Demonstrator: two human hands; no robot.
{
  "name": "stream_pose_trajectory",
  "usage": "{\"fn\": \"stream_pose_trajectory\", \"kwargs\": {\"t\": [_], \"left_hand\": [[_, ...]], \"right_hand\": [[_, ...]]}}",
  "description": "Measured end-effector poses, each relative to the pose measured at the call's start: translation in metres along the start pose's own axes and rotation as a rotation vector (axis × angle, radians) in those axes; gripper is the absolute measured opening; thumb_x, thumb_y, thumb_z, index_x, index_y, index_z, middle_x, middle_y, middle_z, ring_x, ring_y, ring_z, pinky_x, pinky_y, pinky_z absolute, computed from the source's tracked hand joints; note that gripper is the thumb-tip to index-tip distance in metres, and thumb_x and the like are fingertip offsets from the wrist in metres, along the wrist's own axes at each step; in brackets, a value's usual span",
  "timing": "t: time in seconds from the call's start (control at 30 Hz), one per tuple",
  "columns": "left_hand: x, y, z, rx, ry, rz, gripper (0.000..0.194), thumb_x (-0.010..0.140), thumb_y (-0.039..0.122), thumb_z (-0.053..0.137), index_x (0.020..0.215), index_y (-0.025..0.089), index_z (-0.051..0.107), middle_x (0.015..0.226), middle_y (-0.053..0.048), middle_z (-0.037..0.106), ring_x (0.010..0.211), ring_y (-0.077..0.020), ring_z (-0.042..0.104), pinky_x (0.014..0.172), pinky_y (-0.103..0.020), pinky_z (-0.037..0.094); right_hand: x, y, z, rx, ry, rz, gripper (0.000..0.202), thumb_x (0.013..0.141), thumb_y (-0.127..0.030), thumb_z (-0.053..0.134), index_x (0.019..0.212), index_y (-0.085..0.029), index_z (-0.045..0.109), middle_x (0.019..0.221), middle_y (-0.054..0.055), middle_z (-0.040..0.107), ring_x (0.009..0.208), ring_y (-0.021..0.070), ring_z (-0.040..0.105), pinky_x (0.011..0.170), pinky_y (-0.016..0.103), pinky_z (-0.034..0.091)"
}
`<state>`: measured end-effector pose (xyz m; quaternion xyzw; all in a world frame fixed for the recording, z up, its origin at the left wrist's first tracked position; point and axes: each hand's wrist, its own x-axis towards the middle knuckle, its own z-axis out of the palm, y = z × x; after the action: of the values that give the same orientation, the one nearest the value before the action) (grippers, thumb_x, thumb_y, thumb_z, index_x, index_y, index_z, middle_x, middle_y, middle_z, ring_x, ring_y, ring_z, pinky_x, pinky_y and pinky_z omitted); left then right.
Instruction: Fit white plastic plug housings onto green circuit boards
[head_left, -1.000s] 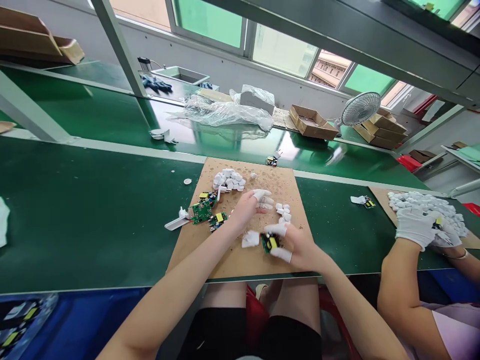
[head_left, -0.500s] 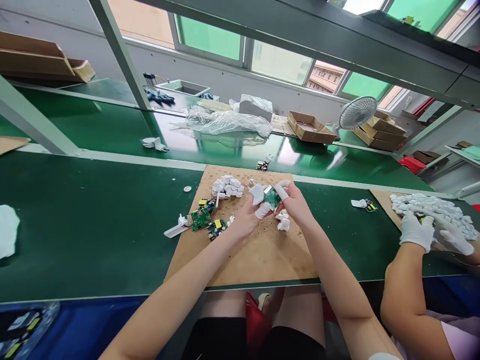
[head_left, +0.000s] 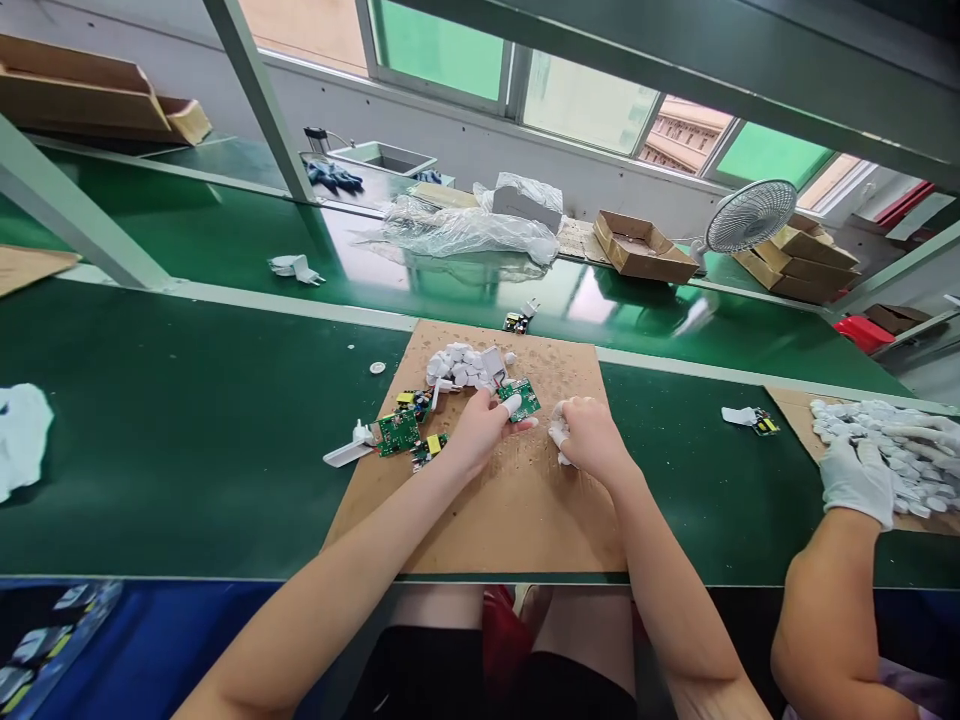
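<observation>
My left hand (head_left: 484, 425) grips a green circuit board (head_left: 523, 400) between thumb and fingers, over the cardboard sheet. A white plastic plug housing (head_left: 493, 364) sits at the board's far edge. My right hand (head_left: 592, 435) is closed over a small white lump (head_left: 558, 430) lying on the cardboard (head_left: 517, 520); its fingers partly hide the lump. White covers wrap some of my fingertips. A heap of white pieces (head_left: 459, 366) is just beyond my left hand. Left of that hand lie several circuit boards (head_left: 397, 434), one wired to a white plastic part (head_left: 349, 455).
On the right, a co-worker's gloved hands (head_left: 859, 480) rest at a large heap of white pieces (head_left: 919, 490). Another board (head_left: 765, 422) lies between us. One more board (head_left: 517, 322) sits beyond the cardboard. Plastic film (head_left: 465, 235), a shallow box (head_left: 643, 246) and a fan (head_left: 750, 215) stand farther back.
My right hand has left the circuit board and come down onto the white lump at the right. My left hand has kept the board and shifted slightly left. The view has tilted a little.
</observation>
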<state>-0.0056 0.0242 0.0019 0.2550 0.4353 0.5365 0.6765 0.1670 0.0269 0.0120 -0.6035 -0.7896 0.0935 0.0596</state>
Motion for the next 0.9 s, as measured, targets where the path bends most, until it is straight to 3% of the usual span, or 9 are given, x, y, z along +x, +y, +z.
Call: {"fn": "stream_pose_trajectory", "kwargs": {"t": [0.17,0.27,0.37,0.47,0.53,0.63,0.77,0.83,0.9], "left_hand": [[0.0,0.001,-0.001,0.076,-0.008,-0.042,0.022,0.081,0.012,0.067,0.101,0.015,0.059,0.089,-0.005,0.067,0.064,-0.0136,0.067,0.054,-0.026,0.06],[0.0,0.001,-0.001,0.108,-0.003,-0.037,0.022,0.081,0.012,0.066,0.101,0.015,0.058,0.088,-0.003,0.067,0.056,-0.0117,0.065,0.046,-0.022,0.055],[-0.002,0.002,0.001,0.083,-0.024,-0.043,0.02,0.081,0.015,0.066,0.1,0.015,0.059,0.085,-0.003,0.069,0.057,-0.012,0.066,0.047,-0.022,0.055],[-0.004,0.002,0.003,0.029,-0.064,-0.067,0.018,0.085,0.023,0.063,0.102,0.015,0.06,0.081,-0.004,0.07,0.057,-0.0135,0.066,0.048,-0.022,0.054],[-0.004,0.0,0.003,0.022,-0.095,-0.061,0.022,0.087,0.029,0.062,0.104,0.015,0.062,0.078,-0.004,0.07,0.056,-0.014,0.065,0.047,-0.023,0.053],[-0.004,-0.005,0.003,0.041,-0.146,-0.025,0.028,0.084,0.033,0.065,0.105,0.014,0.063,0.075,-0.003,0.069,0.053,-0.0135,0.062,0.044,-0.022,0.047],[-0.007,-0.008,0.002,0.028,-0.189,0.036,0.035,0.078,0.038,0.074,0.102,0.015,0.064,0.072,-0.001,0.066,0.052,-0.0108,0.057,0.044,-0.02,0.04],[-0.011,-0.007,0.003,0.031,-0.209,0.06,0.038,0.074,0.04,0.078,0.1,0.016,0.065,0.071,0.001,0.064,0.052,-0.0096,0.055,0.045,-0.02,0.039],[-0.014,-0.006,0.003,0.061,-0.246,0.07,0.042,0.07,0.042,0.082,0.099,0.015,0.066,0.073,0.0,0.064,0.055,-0.0095,0.055,0.048,-0.021,0.039]], "right_hand": [[-0.001,0.005,0.002,0.101,-0.008,-0.083,0.028,0.087,-0.01,0.054,0.109,-0.015,0.069,0.099,0.01,0.069,0.094,0.0238,0.063,0.082,0.034,0.047],[0.001,0.013,-0.004,0.454,0.066,0.001,0.024,0.089,-0.02,0.056,0.107,-0.018,0.071,0.099,0.008,0.069,0.082,0.0185,0.065,0.073,0.031,0.051],[0.0,0.016,-0.014,0.88,0.1,0.117,0.022,0.08,-0.034,0.069,0.094,-0.018,0.073,0.091,0.007,0.072,0.076,0.0187,0.066,0.067,0.031,0.053],[-0.003,0.008,-0.018,1.124,0.131,0.078,0.033,0.07,-0.043,0.08,0.092,-0.02,0.073,0.092,0.007,0.074,0.082,0.0209,0.067,0.072,0.034,0.054],[-0.006,-0.001,-0.015,1.132,0.184,0.005,0.035,0.069,-0.044,0.082,0.094,-0.021,0.071,0.089,0.005,0.073,0.08,0.0197,0.066,0.075,0.035,0.054],[-0.01,-0.012,-0.006,0.93,0.294,-0.11,0.022,0.079,-0.041,0.076,0.09,-0.023,0.07,0.085,0.003,0.068,0.077,0.0183,0.061,0.077,0.036,0.052],[-0.009,-0.015,0.001,0.735,0.462,-0.133,0.018,0.08,-0.039,0.074,0.088,-0.023,0.068,0.1,0.006,0.061,0.093,0.0214,0.059,0.082,0.038,0.053],[-0.007,-0.012,0.001,0.84,0.399,-0.021,0.041,0.075,-0.041,0.078,0.109,-0.024,0.064,0.111,0.007,0.059,0.087,0.0194,0.059,0.072,0.035,0.055],[-0.006,-0.01,0.0,1.036,0.206,0.041,0.067,0.072,-0.045,0.08,0.13,-0.024,0.054,0.118,0.009,0.059,0.077,0.0161,0.059,0.061,0.031,0.054]]}}
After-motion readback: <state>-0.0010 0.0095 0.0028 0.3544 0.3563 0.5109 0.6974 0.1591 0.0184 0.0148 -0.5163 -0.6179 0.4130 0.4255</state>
